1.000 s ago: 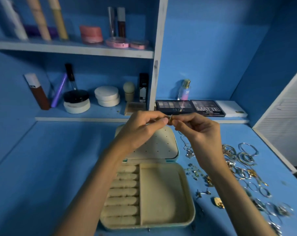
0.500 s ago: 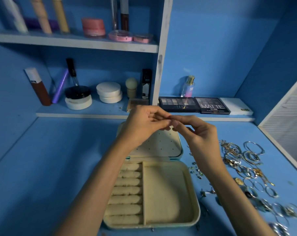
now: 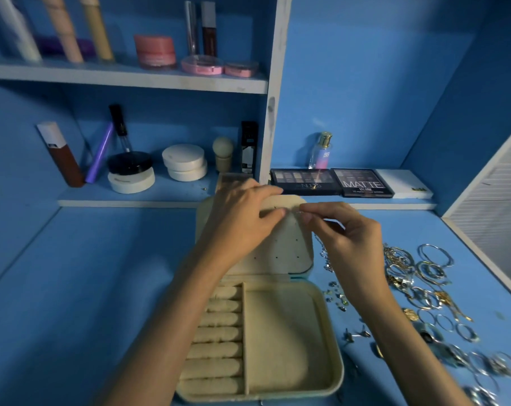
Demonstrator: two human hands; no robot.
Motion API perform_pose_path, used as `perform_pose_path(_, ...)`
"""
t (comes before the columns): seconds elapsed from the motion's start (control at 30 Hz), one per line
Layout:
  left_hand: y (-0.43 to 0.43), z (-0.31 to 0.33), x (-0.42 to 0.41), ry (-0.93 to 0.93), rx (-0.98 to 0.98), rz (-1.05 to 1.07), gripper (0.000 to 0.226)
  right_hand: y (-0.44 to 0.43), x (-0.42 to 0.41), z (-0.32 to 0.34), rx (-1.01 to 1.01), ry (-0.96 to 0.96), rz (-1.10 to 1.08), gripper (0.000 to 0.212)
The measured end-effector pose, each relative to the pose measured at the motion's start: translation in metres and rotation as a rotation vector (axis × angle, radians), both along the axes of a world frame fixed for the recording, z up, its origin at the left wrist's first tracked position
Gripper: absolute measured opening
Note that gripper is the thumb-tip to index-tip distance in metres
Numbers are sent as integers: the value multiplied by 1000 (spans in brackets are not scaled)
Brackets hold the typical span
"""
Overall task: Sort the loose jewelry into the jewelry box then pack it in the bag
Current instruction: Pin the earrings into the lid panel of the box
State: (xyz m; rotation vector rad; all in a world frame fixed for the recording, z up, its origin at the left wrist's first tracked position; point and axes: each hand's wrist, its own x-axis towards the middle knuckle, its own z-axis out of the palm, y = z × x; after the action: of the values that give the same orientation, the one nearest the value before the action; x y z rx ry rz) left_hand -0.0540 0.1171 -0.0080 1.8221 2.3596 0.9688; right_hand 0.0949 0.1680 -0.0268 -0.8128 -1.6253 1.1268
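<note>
The jewelry box (image 3: 277, 341) lies open on the blue desk (image 3: 87, 288), its lid (image 3: 280, 247) tilted back toward the shelves. The base has a row of ring rolls (image 3: 216, 332) on the left and a bare compartment on the right. The lid's inner panel is dotted with small holes.

Both hands meet at the top of that panel. The left hand (image 3: 239, 221) lies on the lid, thumb pressed to the panel. The right hand (image 3: 345, 230) has thumb and forefinger pinched together on something tiny and shiny, probably an earring (image 3: 299, 212), though it is too small to be sure, held right at the panel.

Loose jewelry (image 3: 418, 282) is spread over the desk to the right of the box: hoops, rings, chains and studs. Behind the box, two eyeshadow palettes (image 3: 330, 181) lie on the low shelf, a small perfume bottle (image 3: 321, 150) standing behind them.
</note>
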Motion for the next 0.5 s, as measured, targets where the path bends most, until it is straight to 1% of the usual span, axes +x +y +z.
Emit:
perform_pose_path(0.1,-4,12,8,11,133,-29,21,-4,2,4,-16,62,6,13)
perform_pose_path(0.17,-6,16,13,-10,161,-47,14,-5,3,5,-58,68,11,11)
perform_pose_path(0.33,-6,19,16,-13,174,-49,14,-5,5,6,-67,10,7,9)
perform_pose_path(0.5,-8,21,18,-35,172,-73,16,-5,7,6,-74,-26,11,14)
